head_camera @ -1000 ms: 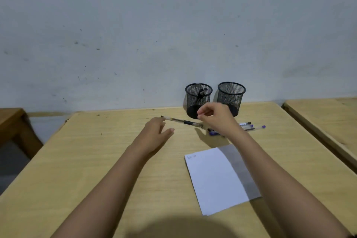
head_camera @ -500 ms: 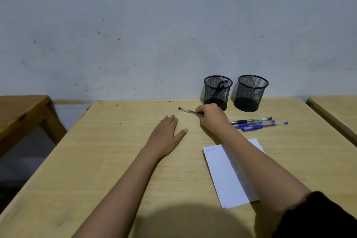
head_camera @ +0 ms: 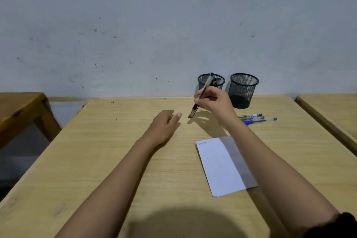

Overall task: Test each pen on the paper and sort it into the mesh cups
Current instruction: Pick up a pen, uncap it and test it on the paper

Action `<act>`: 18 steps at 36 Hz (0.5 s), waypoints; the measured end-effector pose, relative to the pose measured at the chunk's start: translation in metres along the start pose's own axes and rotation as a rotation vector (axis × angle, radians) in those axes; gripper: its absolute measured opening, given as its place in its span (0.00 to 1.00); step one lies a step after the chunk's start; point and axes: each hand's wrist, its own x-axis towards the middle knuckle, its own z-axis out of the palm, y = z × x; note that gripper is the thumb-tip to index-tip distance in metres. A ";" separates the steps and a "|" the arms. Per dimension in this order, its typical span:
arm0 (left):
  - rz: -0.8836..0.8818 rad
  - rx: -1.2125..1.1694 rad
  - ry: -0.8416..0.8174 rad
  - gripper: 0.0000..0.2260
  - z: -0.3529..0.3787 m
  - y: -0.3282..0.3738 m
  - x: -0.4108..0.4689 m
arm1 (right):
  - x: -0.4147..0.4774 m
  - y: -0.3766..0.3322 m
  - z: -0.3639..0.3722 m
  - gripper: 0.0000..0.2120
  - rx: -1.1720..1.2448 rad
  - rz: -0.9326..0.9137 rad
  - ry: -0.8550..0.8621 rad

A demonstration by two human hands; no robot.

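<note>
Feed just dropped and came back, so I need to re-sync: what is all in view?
left mesh cup: one, black, far table edge, dark item inside.
right mesh cup: one, black, beside it.
held pen: one, clear with dark grip, tip down over the table.
loose pens: three, one black, two blue, table's right part.
paper: one, white, near side, scribble at its corner.
table: one, light wood.
left side table: one, dark wood.
right side table: one, light wood.
left hand: rests on the table.
right hand: grips the held pen.

It is looking like a bare classroom: a light wooden desk (head_camera: 108, 160) is standing against a scuffed grey wall (head_camera: 154, 25), with a darker desk (head_camera: 19, 106) and a second light desk (head_camera: 332, 108) flanking it.
</note>
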 end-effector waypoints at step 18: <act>0.062 -0.602 0.227 0.09 -0.014 0.035 -0.016 | -0.019 -0.008 -0.059 0.08 0.702 0.131 0.383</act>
